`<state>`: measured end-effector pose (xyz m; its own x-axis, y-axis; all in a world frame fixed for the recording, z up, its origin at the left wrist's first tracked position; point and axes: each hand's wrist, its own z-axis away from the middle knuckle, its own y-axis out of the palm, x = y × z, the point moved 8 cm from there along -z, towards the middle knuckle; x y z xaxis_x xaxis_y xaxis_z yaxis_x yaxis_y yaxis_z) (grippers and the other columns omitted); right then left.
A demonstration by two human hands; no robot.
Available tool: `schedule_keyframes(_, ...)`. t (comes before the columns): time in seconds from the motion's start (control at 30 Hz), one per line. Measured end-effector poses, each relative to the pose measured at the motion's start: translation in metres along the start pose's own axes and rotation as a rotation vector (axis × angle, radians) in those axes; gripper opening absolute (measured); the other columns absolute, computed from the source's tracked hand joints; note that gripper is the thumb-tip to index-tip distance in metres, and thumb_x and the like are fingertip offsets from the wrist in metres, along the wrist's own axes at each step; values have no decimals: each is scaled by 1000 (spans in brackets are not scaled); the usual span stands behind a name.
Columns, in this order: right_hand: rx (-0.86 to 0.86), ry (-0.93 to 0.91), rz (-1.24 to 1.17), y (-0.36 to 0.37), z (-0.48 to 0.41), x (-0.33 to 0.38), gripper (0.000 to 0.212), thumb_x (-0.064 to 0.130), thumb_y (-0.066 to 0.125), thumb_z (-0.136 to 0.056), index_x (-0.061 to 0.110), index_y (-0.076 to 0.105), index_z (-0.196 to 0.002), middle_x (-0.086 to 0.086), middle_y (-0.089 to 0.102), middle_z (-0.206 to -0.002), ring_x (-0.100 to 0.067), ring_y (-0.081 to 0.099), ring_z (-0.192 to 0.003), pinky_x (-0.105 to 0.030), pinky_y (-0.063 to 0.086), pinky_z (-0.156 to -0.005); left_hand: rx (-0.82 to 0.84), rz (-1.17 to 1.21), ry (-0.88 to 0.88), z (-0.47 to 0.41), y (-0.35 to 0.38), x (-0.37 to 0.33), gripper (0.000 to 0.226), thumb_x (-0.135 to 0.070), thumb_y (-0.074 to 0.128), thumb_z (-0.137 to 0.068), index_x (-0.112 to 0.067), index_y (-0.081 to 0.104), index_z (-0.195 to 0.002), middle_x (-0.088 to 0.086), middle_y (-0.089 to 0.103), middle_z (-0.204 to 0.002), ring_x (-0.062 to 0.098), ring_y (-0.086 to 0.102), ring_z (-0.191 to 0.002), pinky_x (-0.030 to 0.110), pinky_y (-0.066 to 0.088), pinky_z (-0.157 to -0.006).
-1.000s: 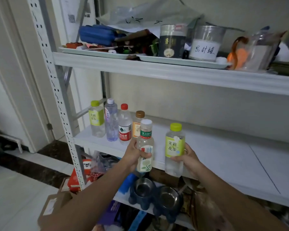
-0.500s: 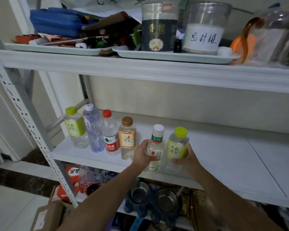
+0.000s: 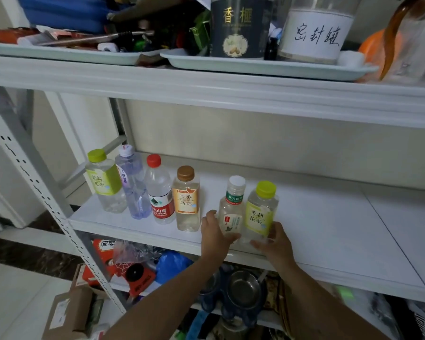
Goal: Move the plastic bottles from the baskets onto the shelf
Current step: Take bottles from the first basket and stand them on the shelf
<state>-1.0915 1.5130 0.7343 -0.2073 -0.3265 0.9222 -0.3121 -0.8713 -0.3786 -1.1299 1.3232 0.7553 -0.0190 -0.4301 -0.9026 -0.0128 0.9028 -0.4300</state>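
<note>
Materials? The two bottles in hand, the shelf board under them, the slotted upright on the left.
White-cap bottle and yellow-cap bottle: clear glossy plastic, likely; background shows through the walls, printed film labels. Shelf board: smooth white, low sheen; laminate or painted metal, cannot tell. Upright: light painted metal by the look, punched slots along it.

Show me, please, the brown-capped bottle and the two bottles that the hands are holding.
brown-capped bottle (image 3: 185,201): head view, on its orange label.
white-capped bottle (image 3: 235,195): head view, on its green neck band.
right lime-capped bottle (image 3: 258,218): head view, on its yellow-green label.
</note>
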Motion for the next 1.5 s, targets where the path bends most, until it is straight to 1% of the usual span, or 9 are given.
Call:
schedule_keyframes(0.2, 68, -22, 107, -6, -8, 6, 56, 17, 85, -66, 23, 50, -108, 5, 60, -105, -15, 56, -101, -26, 47, -80, -4, -118, 31, -1, 1, 1, 57, -18, 76, -80, -19, 38, -123, -2, 55, -116, 15, 57, -106, 31, 53, -89)
schedule_keyframes(0.43, 113, -15, 190, -3, -17, 13, 54, 15, 84, -68, 20, 52, -111, 3, 59, -106, -14, 54, -100, -32, 48, -88, -28, -158, 11, -7, -3, 2, 59, -17, 72, -82, -18, 33, -126, 2, 58, -114, 20, 62, -104, 32, 55, -85)
schedule_keyframes(0.7, 139, -17, 251, -3, -22, 11, 63, 17, 85, -66, 16, 53, -119, -2, 63, -118, -20, 59, -107, -35, 49, -90, -47, -248, -55, -16, -15, 8, 63, -18, 73, -81, -11, 32, -128, 9, 59, -119, 27, 60, -110, 40, 50, -92)
schedule_keyframes(0.93, 175, -89, 358, 2, -29, 4, 62, 29, 79, -74, 19, 47, -126, -1, 61, -124, -26, 59, -110, -30, 45, -80, -68, -276, -4, -2, -20, 15, 72, -22, 70, -85, -18, 24, -141, 6, 57, -128, 24, 58, -118, 40, 49, -96)
schedule_keyframes(1.07, 73, -297, 560, -4, -16, 3, 67, 41, 72, -78, 17, 44, -134, -10, 58, -123, -34, 55, -113, -47, 44, -95, -89, -353, 28, 32, -25, 32, 85, -29, 66, -89, -19, 10, -152, 7, 44, -145, 24, 46, -130, 39, 41, -107)
schedule_keyframes(1.17, 1, -412, 707, -13, 16, -11, 85, 46, 72, -78, 9, 34, -145, -13, 44, -144, -34, 38, -135, -48, 26, -113, -87, -499, 26, 56, -37, 48, 82, -35, 59, -92, -16, 8, -153, 8, 24, -157, 24, 28, -142, 38, 27, -116)
schedule_keyframes(1.33, 61, -615, 883, 13, 73, -25, 108, 53, 85, -54, 8, 35, -138, -16, 54, -136, -37, 53, -123, -53, 40, -99, -34, -923, 23, 93, -79, 62, 74, -46, 36, -100, -16, -6, -154, 8, -7, -161, 23, -5, -149, 40, -2, -121)
schedule_keyframes(1.4, 130, -722, 897, 43, 100, -9, 108, 57, 83, -53, 9, 36, -138, -14, 54, -136, -34, 54, -123, -52, 42, -98, -76, -1012, 50, 118, -112, 71, 77, -52, 38, -98, -16, 1, -155, 8, -6, -161, 24, -6, -148, 39, -11, -117)
schedule_keyframes(1.5, 247, -963, 936, 110, 152, 28, 109, 64, 79, -53, 10, 38, -137, -9, 55, -136, -29, 54, -123, -49, 39, -104, -155, -1150, 19, 171, -180, 94, 83, -61, 59, -82, -15, 36, -148, 12, 27, -155, 25, 13, -142, 39, -13, -114)
